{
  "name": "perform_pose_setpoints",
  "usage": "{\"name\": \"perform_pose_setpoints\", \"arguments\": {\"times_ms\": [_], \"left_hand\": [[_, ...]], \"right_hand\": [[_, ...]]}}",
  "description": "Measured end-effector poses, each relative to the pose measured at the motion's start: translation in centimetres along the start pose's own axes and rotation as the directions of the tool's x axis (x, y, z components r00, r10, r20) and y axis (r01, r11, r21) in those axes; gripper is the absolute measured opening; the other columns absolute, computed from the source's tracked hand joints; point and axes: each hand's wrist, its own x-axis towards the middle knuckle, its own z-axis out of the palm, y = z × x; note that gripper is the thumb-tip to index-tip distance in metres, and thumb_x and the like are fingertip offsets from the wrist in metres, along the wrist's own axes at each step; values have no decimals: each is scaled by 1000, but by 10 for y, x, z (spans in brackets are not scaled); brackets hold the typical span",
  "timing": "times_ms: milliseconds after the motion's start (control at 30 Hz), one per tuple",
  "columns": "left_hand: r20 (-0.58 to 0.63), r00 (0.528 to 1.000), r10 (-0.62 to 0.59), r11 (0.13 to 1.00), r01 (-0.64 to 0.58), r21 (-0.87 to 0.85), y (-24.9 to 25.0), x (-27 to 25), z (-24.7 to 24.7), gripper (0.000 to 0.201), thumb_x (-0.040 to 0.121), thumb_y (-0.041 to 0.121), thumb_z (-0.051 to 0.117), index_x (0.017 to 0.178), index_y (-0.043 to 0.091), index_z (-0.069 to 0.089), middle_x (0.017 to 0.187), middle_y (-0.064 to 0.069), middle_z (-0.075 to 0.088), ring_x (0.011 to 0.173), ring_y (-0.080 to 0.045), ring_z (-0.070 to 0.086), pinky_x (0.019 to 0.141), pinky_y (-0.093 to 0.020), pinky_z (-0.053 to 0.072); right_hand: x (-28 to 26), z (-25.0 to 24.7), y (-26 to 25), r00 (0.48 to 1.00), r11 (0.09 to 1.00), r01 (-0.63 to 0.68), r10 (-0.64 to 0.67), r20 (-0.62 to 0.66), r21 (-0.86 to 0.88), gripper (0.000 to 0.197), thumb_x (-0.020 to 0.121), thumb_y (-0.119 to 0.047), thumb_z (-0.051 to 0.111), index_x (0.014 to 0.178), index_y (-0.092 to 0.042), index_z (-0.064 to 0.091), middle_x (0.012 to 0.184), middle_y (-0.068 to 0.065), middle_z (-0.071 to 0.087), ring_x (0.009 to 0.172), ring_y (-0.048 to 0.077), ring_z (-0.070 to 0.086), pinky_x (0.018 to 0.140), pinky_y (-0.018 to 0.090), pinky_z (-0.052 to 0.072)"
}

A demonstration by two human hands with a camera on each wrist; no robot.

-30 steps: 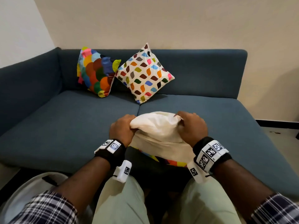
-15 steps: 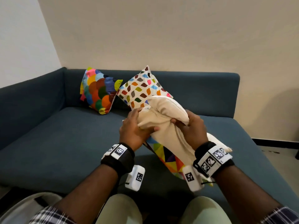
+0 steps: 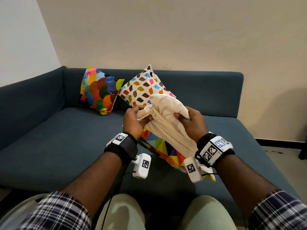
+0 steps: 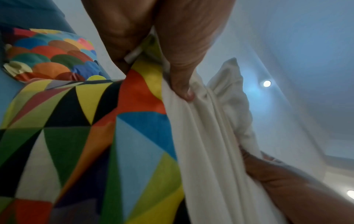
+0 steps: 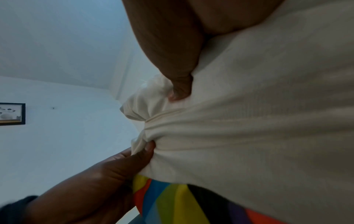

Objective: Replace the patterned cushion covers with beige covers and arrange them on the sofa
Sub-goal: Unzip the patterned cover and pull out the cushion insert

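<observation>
Scale cushion (image 3: 99, 90) and leaf cushion (image 3: 141, 90) lean on sofa (image 3: 49, 138) back. Left hand (image 3: 133, 122) pinches bunched beige cover (image 3: 167, 118) edge; right hand (image 3: 193, 123) grasps its other side. Triangle cushion (image 3: 163, 148) held above seat, half inside cover.

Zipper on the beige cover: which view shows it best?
Head view: the zipper runs along the beige cover between both hands. Left wrist shows only folds of the cover; right wrist shows bunched cloth, no zipper visible.
</observation>
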Motion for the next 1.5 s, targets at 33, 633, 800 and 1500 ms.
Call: {"name": "perform_pose_setpoints", "arguments": {"times_ms": [33, 633, 800, 1500], "left_hand": [[20, 1000, 10, 1000, -10, -8, 0, 2, -1, 45, 69, 33, 87, 110, 26, 70, 110, 0, 70, 100, -16, 68, 92, -46, 57], [-38, 929, -368, 845, 317, -430, -18, 3, -34, 79, 90, 79, 32, 127, 18, 66, 113, -21, 70, 113, -31, 66, 102, -51, 50], [-178, 801, -571, 811, 518, -271, -53, 14, -31, 81, 78, 83, 45, 136, 27, 48, 137, -12, 57, 122, -36, 56, 107, -50, 44], [-460, 783, -418, 908, 372, -192, -36, 22, -2, 46, 105, 46, 39, 91, 10, 65, 95, -17, 63, 93, -37, 60, 74, -29, 38]], "right_hand": [[1, 0, -1, 1000, 1000, 18, -18, -2, -6, 13, 95, -37, 66, 107, -35, 71, 96, -13, 73, 93, 10, 68, 85, 46, 58], [8, -8, 8, 965, 920, 22, 82, -248, 391, 20, 102, -25, 58, 111, -13, 72, 104, 1, 74, 99, 14, 68, 92, 40, 57], [1, -9, 23, 965, 871, -11, 138, -225, 491, 30, 103, -28, 56, 118, -5, 67, 105, 1, 72, 97, 9, 68, 84, 27, 56], [-5, -41, 53, 973, 941, -92, 155, -173, 326, 33, 89, -15, 75, 120, -9, 63, 109, 6, 73, 101, 21, 71, 86, 37, 60]]}}
